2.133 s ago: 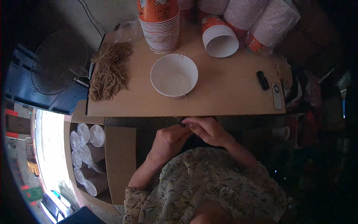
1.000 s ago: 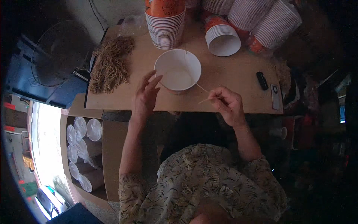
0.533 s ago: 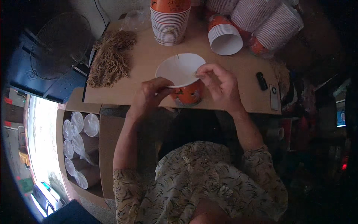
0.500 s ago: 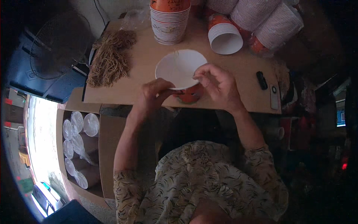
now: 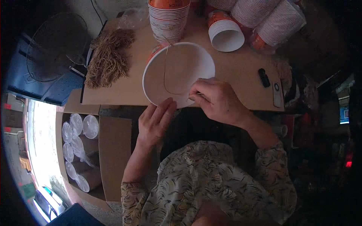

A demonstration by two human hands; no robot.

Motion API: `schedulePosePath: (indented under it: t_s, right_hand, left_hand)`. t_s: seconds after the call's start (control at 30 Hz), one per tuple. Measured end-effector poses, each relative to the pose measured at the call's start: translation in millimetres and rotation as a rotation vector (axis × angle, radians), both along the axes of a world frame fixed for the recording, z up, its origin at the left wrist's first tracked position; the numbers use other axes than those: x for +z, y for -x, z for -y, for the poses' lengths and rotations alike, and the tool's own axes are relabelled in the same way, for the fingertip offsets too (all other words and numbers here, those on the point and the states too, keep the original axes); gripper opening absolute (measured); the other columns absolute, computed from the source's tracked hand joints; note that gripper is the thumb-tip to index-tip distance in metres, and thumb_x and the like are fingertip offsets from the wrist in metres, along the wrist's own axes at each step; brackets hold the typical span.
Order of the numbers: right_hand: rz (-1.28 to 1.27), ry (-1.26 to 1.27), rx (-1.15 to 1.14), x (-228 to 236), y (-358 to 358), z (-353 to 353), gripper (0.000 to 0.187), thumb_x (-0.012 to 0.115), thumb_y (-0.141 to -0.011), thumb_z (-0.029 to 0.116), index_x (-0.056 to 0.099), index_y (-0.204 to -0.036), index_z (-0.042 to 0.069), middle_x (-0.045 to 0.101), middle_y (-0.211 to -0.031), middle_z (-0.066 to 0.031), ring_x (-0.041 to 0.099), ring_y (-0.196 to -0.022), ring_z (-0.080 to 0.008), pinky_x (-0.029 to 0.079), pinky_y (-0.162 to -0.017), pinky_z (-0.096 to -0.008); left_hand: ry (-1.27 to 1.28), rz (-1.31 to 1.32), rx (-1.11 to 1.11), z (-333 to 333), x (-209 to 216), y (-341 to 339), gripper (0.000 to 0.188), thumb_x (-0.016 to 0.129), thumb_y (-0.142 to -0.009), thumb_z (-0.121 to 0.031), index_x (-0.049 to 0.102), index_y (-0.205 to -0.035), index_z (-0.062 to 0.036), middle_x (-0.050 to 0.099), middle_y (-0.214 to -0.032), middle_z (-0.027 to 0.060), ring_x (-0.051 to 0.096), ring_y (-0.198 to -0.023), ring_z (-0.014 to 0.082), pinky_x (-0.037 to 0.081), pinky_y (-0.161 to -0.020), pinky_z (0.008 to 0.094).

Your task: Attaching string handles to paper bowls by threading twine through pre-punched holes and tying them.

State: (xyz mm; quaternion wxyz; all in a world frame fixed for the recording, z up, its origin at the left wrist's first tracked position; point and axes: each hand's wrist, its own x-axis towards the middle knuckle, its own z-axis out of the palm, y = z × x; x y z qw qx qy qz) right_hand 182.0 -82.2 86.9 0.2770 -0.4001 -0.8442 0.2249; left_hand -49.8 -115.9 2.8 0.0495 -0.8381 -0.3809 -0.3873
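Note:
A paper bucket (image 5: 196, 60), white inside with orange on its outer wall, is tilted with its mouth toward me at the table's near edge. My left hand (image 5: 155, 120) grips its near rim, fingers together against the wall. Across the mouth loops a thin brown cord (image 5: 164, 73), running from the far rim down to the near side. My right hand (image 5: 218, 98) is closed in a pinch on the cord's end, close to the near right rim. The fingers partly hide that end.
A bundle of brown cords (image 5: 109, 58) lies at the table's left. Behind the bucket stands a stack of orange and white buckets (image 5: 169, 22); more nested buckets (image 5: 226, 35) lie at the back right. A black object (image 5: 263, 77) sits right. An open carton (image 5: 113, 158) holds wrapped stacks.
The bucket has tipped further toward me and come nearer. My left hand has shifted lower on its rim, and my right hand has moved down. The cord loop now shows across the mouth.

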Motion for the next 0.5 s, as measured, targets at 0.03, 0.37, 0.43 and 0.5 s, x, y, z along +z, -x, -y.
schedulePosePath:
  t_s: [0.03, 0.37, 0.43, 0.5]
  right_hand:
    - [0.024, 0.014, -0.026, 1.1, 1.4, 0.7, 0.011, 0.066, -0.091, 0.012, 0.059, -0.091, 0.004, 0.064, -0.086, -0.0155, 0.064, -0.081, -0.0397, 0.05, -0.071, -0.049]
    - [0.102, -0.02, -0.038, -0.5, 7.1, 0.1, 0.011, 0.068, -0.088, 0.006, 0.059, -0.089, 0.0, 0.064, -0.084, -0.0156, 0.065, -0.082, -0.0377, 0.05, -0.069, -0.0444]
    - [0.099, -0.025, -0.041, -0.3, 8.0, -0.3, 0.01, 0.068, -0.088, 0.006, 0.06, -0.088, 0.0, 0.064, -0.084, -0.0159, 0.065, -0.082, -0.0375, 0.051, -0.07, -0.0444]
    - [0.078, -0.001, -0.037, 0.6, 9.4, -0.8, 0.01, 0.068, -0.088, 0.006, 0.06, -0.088, 0.0, 0.064, -0.085, -0.0159, 0.066, -0.082, -0.0372, 0.051, -0.069, -0.0444]
  left_hand:
    - [-0.017, 0.005, 0.005, 0.4, -0.2, -0.7, 0.04, 0.072, -0.072, -0.004, 0.069, -0.111, -0.0051, 0.068, -0.114, 0.0083, 0.068, -0.096, 0.0272, 0.059, -0.076, 0.0359]
    - [-0.045, 0.025, 0.024, 2.0, -1.2, -0.3, 0.038, 0.072, -0.074, -0.004, 0.069, -0.112, -0.0064, 0.068, -0.114, 0.0075, 0.069, -0.096, 0.026, 0.059, -0.075, 0.035]
    - [-0.031, 0.011, 0.027, 2.8, 2.0, 0.5, 0.037, 0.071, -0.075, -0.005, 0.069, -0.112, -0.0065, 0.068, -0.114, 0.0074, 0.069, -0.096, 0.0257, 0.059, -0.075, 0.0346]
    - [-0.021, 0.002, 0.03, 3.7, 4.2, 0.4, 0.037, 0.071, -0.075, -0.005, 0.069, -0.112, -0.0063, 0.068, -0.114, 0.0075, 0.069, -0.096, 0.0254, 0.059, -0.075, 0.0344]
